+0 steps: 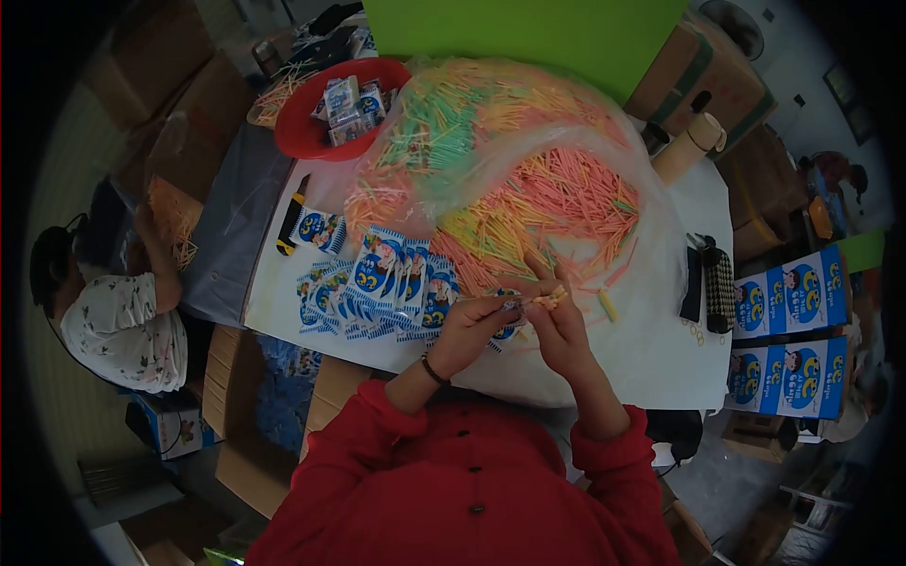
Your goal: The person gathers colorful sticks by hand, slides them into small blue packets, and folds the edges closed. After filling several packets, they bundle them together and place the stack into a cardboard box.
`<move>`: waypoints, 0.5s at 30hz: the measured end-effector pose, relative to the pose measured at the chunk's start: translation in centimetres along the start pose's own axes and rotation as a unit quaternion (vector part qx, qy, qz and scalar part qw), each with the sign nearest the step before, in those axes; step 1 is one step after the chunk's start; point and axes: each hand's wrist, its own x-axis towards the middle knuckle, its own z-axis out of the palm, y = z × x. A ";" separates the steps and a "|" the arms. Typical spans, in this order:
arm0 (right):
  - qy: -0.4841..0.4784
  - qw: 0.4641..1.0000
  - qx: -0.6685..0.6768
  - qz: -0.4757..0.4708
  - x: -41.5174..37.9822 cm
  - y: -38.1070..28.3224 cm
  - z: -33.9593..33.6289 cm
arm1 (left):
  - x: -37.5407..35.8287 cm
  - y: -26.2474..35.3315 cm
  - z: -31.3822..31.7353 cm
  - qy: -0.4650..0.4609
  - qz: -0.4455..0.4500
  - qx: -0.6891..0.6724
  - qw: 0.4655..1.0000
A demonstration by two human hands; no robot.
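Observation:
My left hand (464, 332) is closed on the edge of a small blue-and-white packet (511, 306) above the front of the table. Close beside it, my right hand (564, 338) grips a small bundle of pale yellow and pink sticks (551, 298), their ends right at the packet. Just beyond both hands spreads a heap of pink, yellow and green sticks (576, 200), lying in a large clear plastic bag (651, 189). Flat printed packets (377, 269) overlap in a pile to the left of my left hand. A single short yellow stick (607, 305) lies right of my right hand.
A red bowl (294, 118) of filled packets and a yellow-black box cutter (293, 215) are on the left. Rightward are a cream flask (694, 146), a checkered case (720, 291) and printed boxes (793, 377). A person (123, 325) sits at left, beyond an open carton (241, 472).

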 end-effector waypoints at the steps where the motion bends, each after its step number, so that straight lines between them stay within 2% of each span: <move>1: 0.052 0.993 0.109 -0.008 -0.2 -0.2 0.0 | 0.0 0.2 0.0 0.001 -0.007 0.005 1.000; 2: 0.102 0.971 0.216 -0.015 -0.2 -0.2 -0.1 | 0.0 0.3 0.1 0.004 -0.013 0.010 1.000; 3: 0.099 0.971 0.216 -0.016 -0.2 -0.2 -0.1 | 0.0 0.6 0.1 0.006 -0.012 0.009 1.000; 5: 0.130 0.913 0.383 0.049 -0.3 0.0 -0.1 | 0.1 1.0 0.3 -0.001 -0.006 0.017 1.000; 6: 0.131 0.913 0.383 0.048 -0.3 -0.1 -0.2 | 0.1 1.0 0.3 -0.003 -0.005 0.017 1.000; 8: 0.163 0.852 0.493 0.074 0.2 -0.1 -0.5 | 0.2 0.5 0.2 0.013 -0.005 0.046 0.999; 9: 0.164 0.852 0.492 0.074 0.2 0.3 -0.6 | 0.3 0.3 0.2 0.012 -0.005 0.046 0.999; 11: 0.244 0.865 0.419 0.129 0.1 1.9 -0.6 | 0.3 -0.2 0.1 0.051 -0.035 0.018 0.998; 12: 0.244 0.866 0.418 0.128 0.1 3.5 -0.6 | 0.3 -0.5 0.0 0.050 -0.033 0.018 0.998; 14: 0.226 0.950 0.206 0.062 -0.3 7.8 -0.3 | 0.2 -1.0 -0.3 0.048 -0.040 0.022 0.998; 15: 0.228 0.950 0.204 0.061 -1.0 9.8 -0.2 | 0.1 -1.0 -0.3 0.045 -0.038 0.021 0.998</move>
